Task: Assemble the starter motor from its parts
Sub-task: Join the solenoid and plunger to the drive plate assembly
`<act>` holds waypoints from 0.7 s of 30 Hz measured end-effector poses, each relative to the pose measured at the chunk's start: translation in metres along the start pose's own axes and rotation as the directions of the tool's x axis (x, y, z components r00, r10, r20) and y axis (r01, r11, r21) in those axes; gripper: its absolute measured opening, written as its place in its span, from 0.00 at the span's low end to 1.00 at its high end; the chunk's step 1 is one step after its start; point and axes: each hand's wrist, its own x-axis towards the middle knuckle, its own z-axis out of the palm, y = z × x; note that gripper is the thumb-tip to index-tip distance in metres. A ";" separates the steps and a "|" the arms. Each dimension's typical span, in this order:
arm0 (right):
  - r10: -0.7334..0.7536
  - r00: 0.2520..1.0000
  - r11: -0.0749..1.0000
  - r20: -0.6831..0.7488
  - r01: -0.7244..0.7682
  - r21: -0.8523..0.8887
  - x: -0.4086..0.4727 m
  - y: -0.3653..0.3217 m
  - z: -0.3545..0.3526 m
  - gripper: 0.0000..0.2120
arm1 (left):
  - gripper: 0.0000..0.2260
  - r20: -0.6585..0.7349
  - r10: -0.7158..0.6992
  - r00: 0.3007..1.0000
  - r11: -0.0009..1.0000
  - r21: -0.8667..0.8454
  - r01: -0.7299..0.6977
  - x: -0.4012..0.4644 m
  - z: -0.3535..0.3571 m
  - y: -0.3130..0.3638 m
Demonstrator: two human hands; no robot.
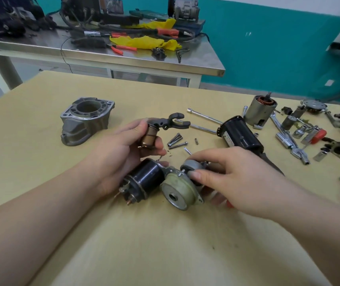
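While my left hand (121,149) lifts over the yellow table (41,162), palm turned inward, its thumb and fingers pinch the brown plunger (149,139) with the black fork lever (172,121) jutting from its top. My right hand (227,178) reaches in palm down, fingers curled around the grey drive gear (188,167), just beside the black solenoid (144,180) and end plate (178,189) lying below.

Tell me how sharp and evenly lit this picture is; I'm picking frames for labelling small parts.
Head view: lighting is soft and even, with only faint shadows under the hands. The aluminium housing and loose bolts are fairly sharp; the right hand shows motion blur at its lower fingers, the far right edge smears, and wide-angle distortion bends the steel bench.
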 end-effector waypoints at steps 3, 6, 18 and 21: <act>-0.011 0.989 0.962 -0.147 0.051 0.269 -0.004 0.008 0.026 0.13 | 0.15 0.000 0.064 0.998 0.998 0.007 -0.064 -0.003 0.004 -0.004; 0.034 0.963 0.897 -0.268 0.088 0.433 -0.004 0.012 0.045 0.13 | 0.17 0.019 0.102 0.995 0.994 0.046 -0.103 -0.009 0.006 -0.006; 0.080 0.877 0.590 -0.474 0.342 0.731 0.009 -0.006 0.067 0.17 | 0.14 0.059 0.273 0.960 0.943 0.183 -0.279 -0.021 0.019 -0.004; 0.076 0.855 0.584 -0.513 0.379 0.718 0.010 -0.005 0.070 0.16 | 0.14 0.059 0.272 0.960 0.943 0.182 -0.278 -0.021 0.020 -0.007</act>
